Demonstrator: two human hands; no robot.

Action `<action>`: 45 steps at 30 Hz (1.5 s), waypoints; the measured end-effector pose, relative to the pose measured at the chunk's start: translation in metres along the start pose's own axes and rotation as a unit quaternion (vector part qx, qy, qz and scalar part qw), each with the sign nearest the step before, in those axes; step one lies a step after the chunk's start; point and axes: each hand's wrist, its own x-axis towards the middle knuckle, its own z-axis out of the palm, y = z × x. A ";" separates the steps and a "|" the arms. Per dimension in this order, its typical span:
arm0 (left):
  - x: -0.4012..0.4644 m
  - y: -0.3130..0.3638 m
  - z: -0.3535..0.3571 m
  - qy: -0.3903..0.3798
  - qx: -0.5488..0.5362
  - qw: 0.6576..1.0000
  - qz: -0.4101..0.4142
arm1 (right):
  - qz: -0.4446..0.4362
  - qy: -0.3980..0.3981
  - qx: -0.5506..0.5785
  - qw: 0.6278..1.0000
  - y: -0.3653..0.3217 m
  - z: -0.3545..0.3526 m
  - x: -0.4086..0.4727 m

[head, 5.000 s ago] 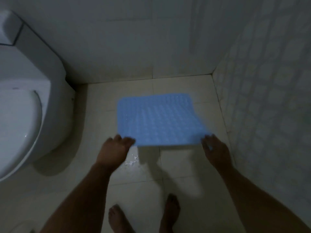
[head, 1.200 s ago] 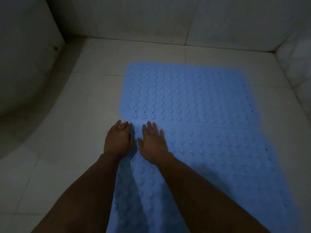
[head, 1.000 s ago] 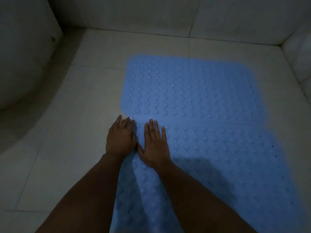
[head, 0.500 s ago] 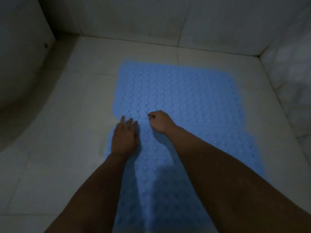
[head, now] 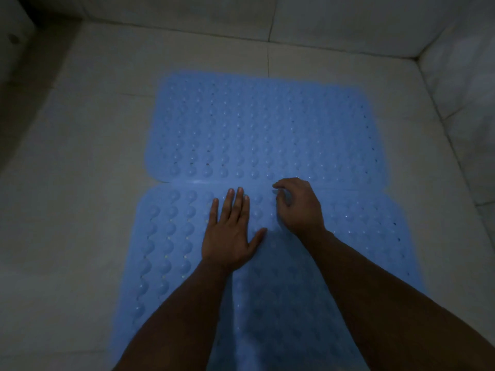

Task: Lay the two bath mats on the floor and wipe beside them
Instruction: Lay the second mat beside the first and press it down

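Two blue bumpy bath mats lie flat on the tiled floor, end to end. The far mat (head: 265, 127) reaches toward the back wall. The near mat (head: 171, 236) runs down under my arms, and its far edge meets the far mat's near edge. My left hand (head: 230, 231) presses flat on the near mat, fingers straight and together. My right hand (head: 297, 207) sits at the seam between the mats with curled fingers, fingertips on the near mat's edge; whether it pinches that edge is unclear.
Pale floor tiles (head: 80, 170) show left of the mats and a narrower strip on the right (head: 434, 167). Tiled walls close off the back (head: 294, 20) and right side (head: 466, 76). The toilet base (head: 13, 44) stands at the far left.
Both mats now lie on the floor; five seconds ago I held one in the air. In the last second both hands slid right along the seam, and my right hand's fingers curled.
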 end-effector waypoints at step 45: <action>0.062 0.142 0.005 -0.090 -0.056 0.993 0.060 | 0.124 -0.067 -0.050 0.989 0.075 -0.111 0.030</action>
